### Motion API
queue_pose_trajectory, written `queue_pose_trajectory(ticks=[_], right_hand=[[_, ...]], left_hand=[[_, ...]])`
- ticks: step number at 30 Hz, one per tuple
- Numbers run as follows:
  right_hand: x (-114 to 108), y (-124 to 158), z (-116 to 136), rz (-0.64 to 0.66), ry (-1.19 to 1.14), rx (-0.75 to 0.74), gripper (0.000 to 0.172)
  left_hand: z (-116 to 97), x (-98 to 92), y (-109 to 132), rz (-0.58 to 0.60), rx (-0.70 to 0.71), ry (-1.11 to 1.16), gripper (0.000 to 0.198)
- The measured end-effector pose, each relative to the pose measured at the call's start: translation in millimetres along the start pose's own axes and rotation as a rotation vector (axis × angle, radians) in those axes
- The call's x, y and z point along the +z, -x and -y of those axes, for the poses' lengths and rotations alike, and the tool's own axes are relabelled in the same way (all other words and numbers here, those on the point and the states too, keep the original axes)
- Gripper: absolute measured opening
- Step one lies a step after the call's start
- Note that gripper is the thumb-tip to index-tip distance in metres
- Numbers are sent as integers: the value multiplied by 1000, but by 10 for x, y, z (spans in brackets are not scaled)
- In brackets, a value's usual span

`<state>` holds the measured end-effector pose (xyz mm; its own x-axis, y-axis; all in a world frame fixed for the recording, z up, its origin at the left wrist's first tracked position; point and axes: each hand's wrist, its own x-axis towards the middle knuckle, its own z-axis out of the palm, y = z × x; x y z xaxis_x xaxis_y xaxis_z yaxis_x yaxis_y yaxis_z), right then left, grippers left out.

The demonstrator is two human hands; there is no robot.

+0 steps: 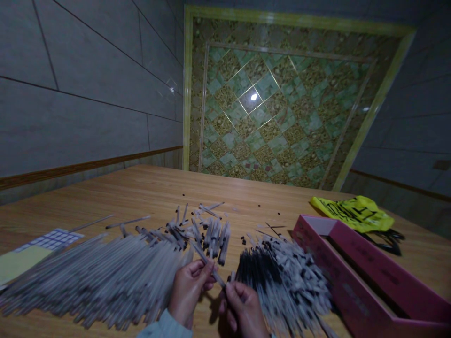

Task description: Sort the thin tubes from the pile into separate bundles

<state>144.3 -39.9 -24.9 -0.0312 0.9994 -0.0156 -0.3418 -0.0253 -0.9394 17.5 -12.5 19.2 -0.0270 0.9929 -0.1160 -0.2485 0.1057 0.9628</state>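
My left hand [192,287] is closed, pinching a slim, greyish translucent pen barrel [200,252] that slants down to the right. The fingers of my right hand [244,306] are closed at the barrel's lower, dark end. A short clear piece with a dark part, like a pen cap [231,277], pokes up from the right fingers; blur hides its details. Left of my hands lies a wide pile of long translucent barrels [105,277]. Short dark-ended caps [214,234] are scattered just beyond. By my right hand is a heap of slim pens [278,277] with black and clear parts.
An open pink box [380,263] stands at the right, beside the heap. Behind it lie a yellow plastic bag [355,213] and a black object [384,241]. A checked sheet [52,238] and pale yellow paper [24,263] lie at left on the wooden table [158,188].
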Motion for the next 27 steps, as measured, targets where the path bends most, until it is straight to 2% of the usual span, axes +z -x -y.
queue_pose_trajectory(ticks=[4, 9, 17, 22, 27], right_hand=[[20, 26, 24, -87, -61, -52, 40], [54, 31, 43, -11, -131, -19, 42], [31, 56, 80, -93, 16, -66, 40], [58, 76, 127, -157, 103, -111, 37], [36, 48, 75, -73, -140, -29, 33]], left_hand=[[-7, 7, -6, -8, 3, 0, 38], [-12, 3, -11, -17, 6, 0, 38], [-7, 5, 6, -18, -12, 4, 37], [-29, -12, -8, -101, -17, 54, 39], [-69, -25, 0, -122, -18, 78, 38]])
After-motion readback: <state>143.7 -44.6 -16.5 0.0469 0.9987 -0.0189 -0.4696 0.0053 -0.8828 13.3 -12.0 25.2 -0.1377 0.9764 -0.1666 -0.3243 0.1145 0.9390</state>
